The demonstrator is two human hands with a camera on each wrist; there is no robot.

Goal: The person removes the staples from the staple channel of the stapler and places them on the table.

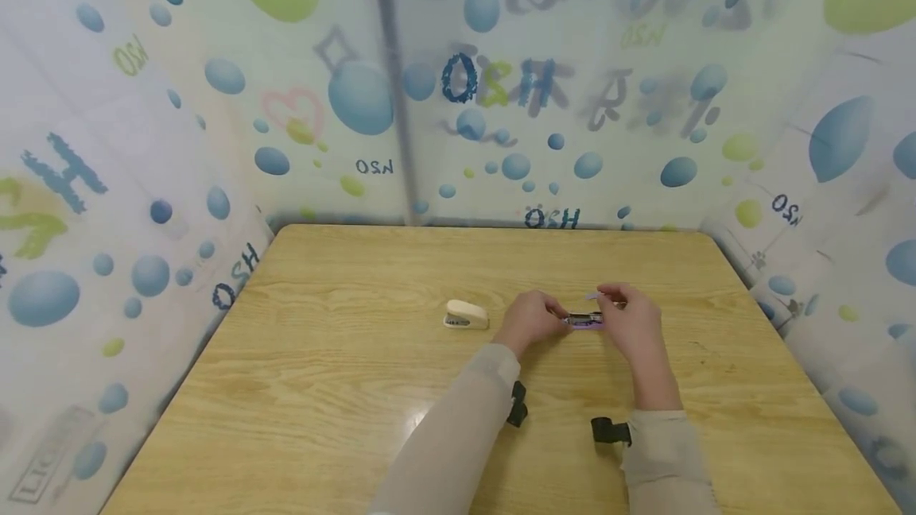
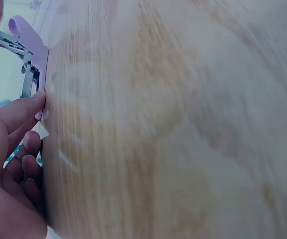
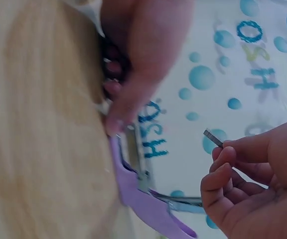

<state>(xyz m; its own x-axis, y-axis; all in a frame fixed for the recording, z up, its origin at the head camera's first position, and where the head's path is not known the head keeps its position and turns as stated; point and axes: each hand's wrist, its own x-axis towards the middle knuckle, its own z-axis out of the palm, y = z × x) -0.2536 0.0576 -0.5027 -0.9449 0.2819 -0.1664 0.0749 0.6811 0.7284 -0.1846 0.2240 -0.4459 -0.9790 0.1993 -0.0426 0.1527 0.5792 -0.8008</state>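
Note:
A purple stapler [image 1: 588,325] lies on the wooden table, folded open with its metal staple channel [image 3: 131,149] exposed. My left hand [image 1: 533,316] pinches one end of it between thumb and fingers, close against the tabletop in the left wrist view. Over the stapler's other end is my right hand [image 1: 633,320]. In the right wrist view, its thumb and forefinger pinch a short grey strip of staples [image 3: 213,138], held apart from the stapler. The other fingers of that hand are curled in. A cream stapler [image 1: 467,315] sits on the table left of my left hand.
The wooden table [image 1: 343,324] reaches back to a wall covering [image 1: 601,141] printed with blue and green drops, and similar coverings stand at both sides. Black straps [image 1: 611,431] hang at both sleeves.

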